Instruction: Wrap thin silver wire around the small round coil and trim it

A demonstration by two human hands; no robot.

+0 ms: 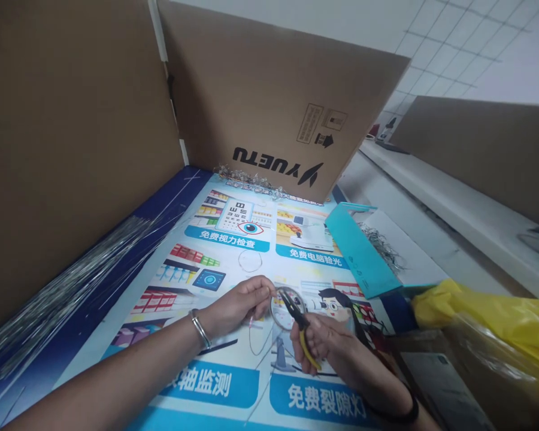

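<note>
My left hand (251,299) is closed in a pinch on thin metal wire, just left of a round wire loop (272,314). Pliers (302,323) with dark jaws and yellow handles sit in my right hand (326,344), its fingers wrapped round the handles. The jaws point up and to the left across the loop, close to my left fingertips. Whether they grip the wire I cannot tell. A loose wire end (263,392) trails down towards me over the printed poster (233,269). Farther off, another thin wire ring (239,260) lies flat on it.
Long straight wires (94,263) lie in a bundle at left. Tall cardboard panels (251,90) stand at the left and back, with wire scraps (247,178) along the base. At right are a turquoise-edged box (363,251) holding tangled wire (381,248) and a yellow bag (485,317).
</note>
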